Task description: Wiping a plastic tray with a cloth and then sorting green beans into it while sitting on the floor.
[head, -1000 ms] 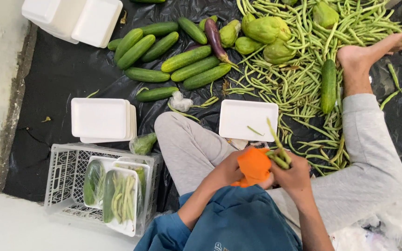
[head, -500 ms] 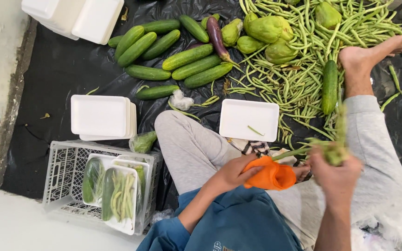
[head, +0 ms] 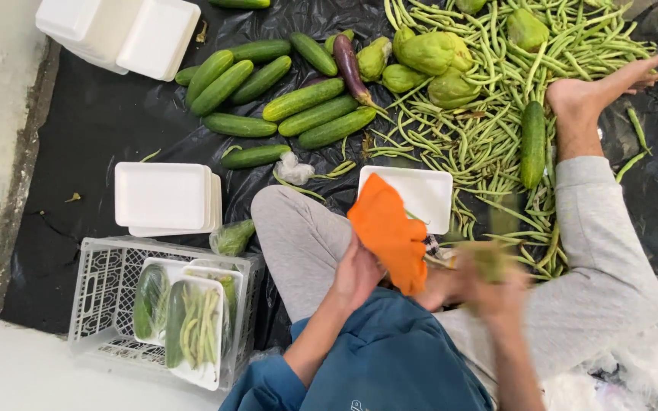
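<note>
My left hand (head: 357, 275) grips an orange cloth (head: 388, 229) and holds it up over my lap. My right hand (head: 487, 280), blurred by motion, is closed around a small bunch of green beans (head: 491, 259) just right of the cloth. Behind the cloth lies an empty white foam tray (head: 428, 192) on the black plastic sheet (head: 100, 122), between my grey-trousered legs.
A big heap of green beans (head: 489, 114), several cucumbers (head: 302, 99), an aubergine (head: 348, 67) and pale green chayotes (head: 428, 53) lie ahead. Foam tray stacks sit at left (head: 163, 196) and far left (head: 119, 29). A white crate (head: 104, 285) holds wrapped trays. My bare foot (head: 599, 87) rests among the beans.
My right hand swung out to the right with the beans, then came back toward my lap. The orange cloth has been lifted higher by my left hand.
</note>
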